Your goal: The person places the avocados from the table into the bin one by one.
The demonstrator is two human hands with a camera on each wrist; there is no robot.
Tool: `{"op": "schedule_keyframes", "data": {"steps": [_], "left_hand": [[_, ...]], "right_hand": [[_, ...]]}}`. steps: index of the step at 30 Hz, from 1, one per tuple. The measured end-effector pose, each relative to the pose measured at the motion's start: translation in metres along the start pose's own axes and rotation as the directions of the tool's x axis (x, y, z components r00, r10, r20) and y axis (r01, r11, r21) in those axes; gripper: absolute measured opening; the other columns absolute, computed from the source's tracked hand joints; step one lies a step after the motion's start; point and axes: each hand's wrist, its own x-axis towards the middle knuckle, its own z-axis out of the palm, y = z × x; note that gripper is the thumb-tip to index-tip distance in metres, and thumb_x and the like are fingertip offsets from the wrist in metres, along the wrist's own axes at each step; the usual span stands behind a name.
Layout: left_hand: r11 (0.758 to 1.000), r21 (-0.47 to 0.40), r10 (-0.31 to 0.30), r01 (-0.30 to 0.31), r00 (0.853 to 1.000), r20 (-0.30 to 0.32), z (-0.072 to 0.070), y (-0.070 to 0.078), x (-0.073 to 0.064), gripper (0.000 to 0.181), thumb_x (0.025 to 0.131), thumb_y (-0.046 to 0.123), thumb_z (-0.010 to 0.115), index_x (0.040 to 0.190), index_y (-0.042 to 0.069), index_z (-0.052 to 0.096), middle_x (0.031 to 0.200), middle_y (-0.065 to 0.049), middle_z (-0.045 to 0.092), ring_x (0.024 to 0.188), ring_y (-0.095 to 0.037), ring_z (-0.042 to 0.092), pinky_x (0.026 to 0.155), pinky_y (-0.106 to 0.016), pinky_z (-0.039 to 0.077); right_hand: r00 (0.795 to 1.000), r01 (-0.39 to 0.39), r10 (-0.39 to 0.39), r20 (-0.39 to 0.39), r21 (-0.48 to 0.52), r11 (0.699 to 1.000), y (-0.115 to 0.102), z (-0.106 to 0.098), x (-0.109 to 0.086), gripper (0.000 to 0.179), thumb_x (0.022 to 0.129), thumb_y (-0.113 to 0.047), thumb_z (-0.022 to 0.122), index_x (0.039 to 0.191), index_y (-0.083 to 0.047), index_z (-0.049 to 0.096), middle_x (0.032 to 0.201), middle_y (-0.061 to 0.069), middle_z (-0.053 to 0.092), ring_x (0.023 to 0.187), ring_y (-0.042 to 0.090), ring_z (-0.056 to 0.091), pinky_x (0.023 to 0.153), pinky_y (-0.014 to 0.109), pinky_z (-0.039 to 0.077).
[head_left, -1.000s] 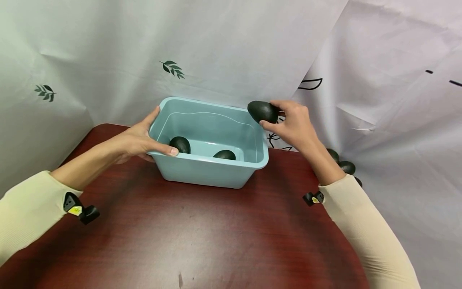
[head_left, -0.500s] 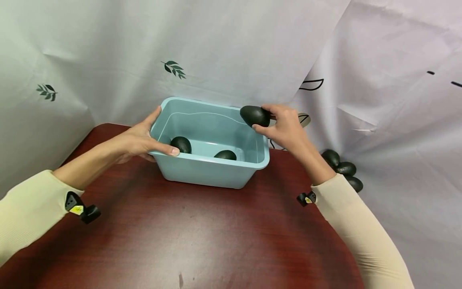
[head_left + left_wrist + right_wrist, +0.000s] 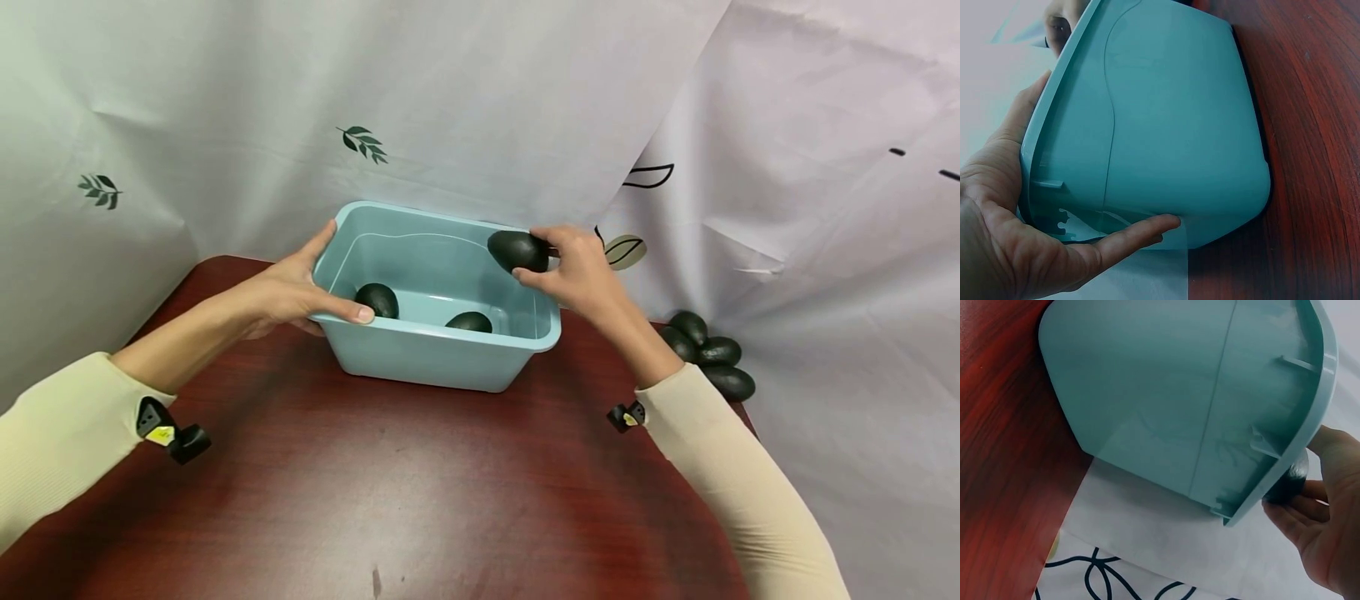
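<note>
A light blue plastic tub (image 3: pixel 420 354) stands at the back of the table. My left hand (image 3: pixel 288 292) grips its left end, thumb along the front rim and a finger up at the back corner. That hand (image 3: pixel 1029 231) spans the tub's end wall in the left wrist view. My right hand (image 3: pixel 573 271) pinches a dark green avocado (image 3: pixel 516 250) between thumb and fingers, over the tub's right back part. In the right wrist view the rim partly hides this avocado (image 3: pixel 1288 484). Inside the tub lie two more avocados, one at left (image 3: pixel 377 300) and one nearer the middle (image 3: pixel 470 322), partly behind the front wall.
Several avocados (image 3: pixel 708 350) are heaped at the table's right edge, beside my right forearm. The dark red-brown table (image 3: pixel 442 483) reaches toward me. A white cloth (image 3: pixel 480 100) with printed leaves hangs right behind the tub.
My right hand has moved left and slightly down with the avocado, from beside the right back corner to over the tub. More of the avocado heap shows. My left hand and the tub have stayed put.
</note>
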Motion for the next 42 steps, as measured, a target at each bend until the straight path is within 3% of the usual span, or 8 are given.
{"op": "schedule_keyframes", "data": {"steps": [7, 16, 28, 42], "left_hand": [[1.0, -0.008, 0.004, -0.004, 1.0, 0.0, 0.0, 0.001, 0.0, 0.15, 0.092, 0.028, 0.096, 0.173, 0.05, -0.029, 0.187, -0.023, 0.006, 0.162, -0.049, 0.037, 0.104, -0.07, 0.063], [1.0, -0.01, 0.001, -0.001, 1.0, 0.0, 0.0, 0.001, 0.0, 0.151, 0.092, 0.028, 0.095, 0.173, 0.049, -0.03, 0.187, -0.023, 0.006, 0.16, -0.048, 0.039, 0.103, -0.07, 0.064], [1.0, -0.006, -0.001, 0.001, 1.0, -0.001, -0.001, 0.0, 0.001, 0.151, 0.092, 0.028, 0.096, 0.173, 0.05, -0.029, 0.187, -0.023, 0.006, 0.162, -0.049, 0.037, 0.104, -0.07, 0.063], [1.0, -0.009, -0.008, 0.008, 1.0, 0.006, -0.001, 0.002, 0.002, 0.153, 0.09, 0.025, 0.097, 0.173, 0.05, -0.029, 0.187, -0.023, 0.006, 0.162, -0.05, 0.036, 0.106, -0.072, 0.061]], "right_hand": [[1.0, 0.026, -0.026, 0.006, -0.026, 0.999, 0.002, 0.006, 0.0, 0.061, 0.092, -0.025, 0.093, 0.142, 0.005, 0.074, 0.139, 0.025, 0.078, 0.121, 0.041, 0.079, 0.105, 0.053, 0.066], [1.0, 0.003, -0.003, 0.005, -0.026, 1.0, 0.004, 0.008, -0.006, 0.061, 0.095, -0.026, 0.092, 0.143, 0.006, 0.074, 0.141, 0.025, 0.077, 0.121, 0.042, 0.08, 0.105, 0.054, 0.066], [0.999, 0.014, -0.012, -0.048, 0.032, 0.999, 0.014, -0.001, -0.015, 0.053, 0.094, -0.02, 0.093, 0.138, 0.004, 0.077, 0.134, 0.024, 0.08, 0.118, 0.043, 0.082, 0.104, 0.056, 0.067], [0.994, -0.079, 0.081, -0.07, 0.029, 0.996, 0.029, -0.012, -0.028, 0.051, 0.095, -0.019, 0.091, 0.14, -0.001, 0.077, 0.136, 0.025, 0.079, 0.119, 0.042, 0.082, 0.104, 0.055, 0.066]]}}
